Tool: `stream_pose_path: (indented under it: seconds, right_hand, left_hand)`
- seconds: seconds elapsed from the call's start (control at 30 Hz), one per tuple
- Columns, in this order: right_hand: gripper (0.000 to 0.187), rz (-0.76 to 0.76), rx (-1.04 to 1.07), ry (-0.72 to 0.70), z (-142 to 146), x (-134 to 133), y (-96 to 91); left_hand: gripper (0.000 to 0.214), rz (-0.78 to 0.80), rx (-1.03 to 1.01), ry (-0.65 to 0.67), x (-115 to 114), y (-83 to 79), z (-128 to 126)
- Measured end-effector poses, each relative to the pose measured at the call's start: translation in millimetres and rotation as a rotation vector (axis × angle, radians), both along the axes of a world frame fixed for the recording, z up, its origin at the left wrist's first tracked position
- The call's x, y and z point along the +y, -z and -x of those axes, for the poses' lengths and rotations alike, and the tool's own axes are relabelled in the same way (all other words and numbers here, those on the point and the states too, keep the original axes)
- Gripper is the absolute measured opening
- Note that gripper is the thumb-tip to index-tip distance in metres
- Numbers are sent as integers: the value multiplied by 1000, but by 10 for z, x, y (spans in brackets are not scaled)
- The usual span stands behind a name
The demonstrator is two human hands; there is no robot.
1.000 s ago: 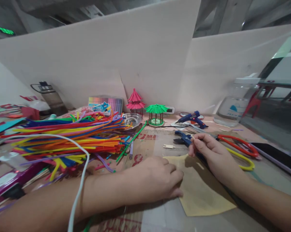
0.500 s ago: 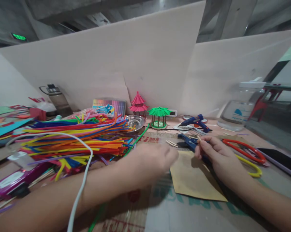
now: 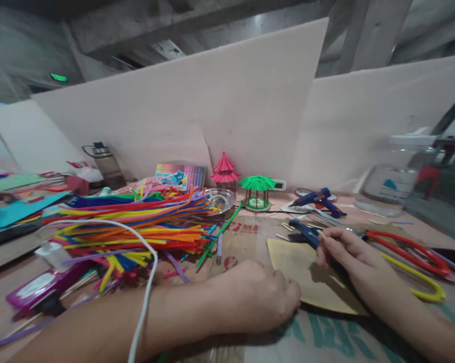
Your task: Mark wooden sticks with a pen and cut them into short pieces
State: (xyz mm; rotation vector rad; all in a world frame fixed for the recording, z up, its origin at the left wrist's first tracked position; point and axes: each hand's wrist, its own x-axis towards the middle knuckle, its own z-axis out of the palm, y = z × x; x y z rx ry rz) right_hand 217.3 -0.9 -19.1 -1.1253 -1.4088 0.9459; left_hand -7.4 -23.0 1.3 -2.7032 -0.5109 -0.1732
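My right hand (image 3: 348, 252) is closed in a pinch on a short thin wooden stick (image 3: 321, 234), whose tip shows above the thumb and fingertips. Blue-handled cutters (image 3: 303, 231) lie just behind those fingers, partly hidden by them. My left hand (image 3: 263, 295) is low over the lower left edge of a tan sheet (image 3: 288, 259) that looks like sandpaper. Its fingers curl down, and whatever they hold, if anything, is hidden. Short cut sticks (image 3: 282, 237) lie beside the cutters.
Bundled pipe cleaners (image 3: 136, 232) fill the left side, and a white cable (image 3: 155, 262) crosses my left forearm. Behind stand a green-roofed model pavilion (image 3: 257, 191) and a pink one (image 3: 224, 169). A glue gun (image 3: 318, 200), red-handled scissors (image 3: 409, 244) and a water jug (image 3: 392, 176) are right.
My left hand has moved right and down to the tan sheet's edge. My right hand keeps its pinch on the stick. The whole view has shifted slightly.
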Motion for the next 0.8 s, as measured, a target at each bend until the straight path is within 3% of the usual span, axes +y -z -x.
stream_pose_path:
  seconds: [0.07, 0.2, 0.3, 0.43, 0.5, 0.57, 0.6, 0.8]
  right_hand:
    - [46, -5, 16, 12, 4, 10, 30]
    - [42, -16, 2, 39, 21, -5, 10]
    - [41, -25, -84, 42, 22, -29, -64]
    - [42, -47, -185, 42, 7, -43, -96]
    - [39, -51, -155, 46, -4, -45, -60]
    - [34, -24, -95, 37, -22, -42, -18]
    - [33, -15, -54, 30, -36, -36, -4]
    - [29, -67, 95, 19, -194, 118, -87]
  left_hand:
    - [6, -48, 17, 11, -6, -65, 41]
    - [8, -10, -43, -86, 8, -231, 117]
    - [7, -38, -139, -131, 98, -436, 213]
    - [14, -294, -323, -329, 367, -814, 481]
    - [15, -413, -339, -505, 551, -938, 649]
    - [18, -432, -258, -702, 744, -955, 805]
    - [21, -411, -242, -736, 836, -926, 875]
    - [21, -210, -88, -783, 1199, -700, 1142]
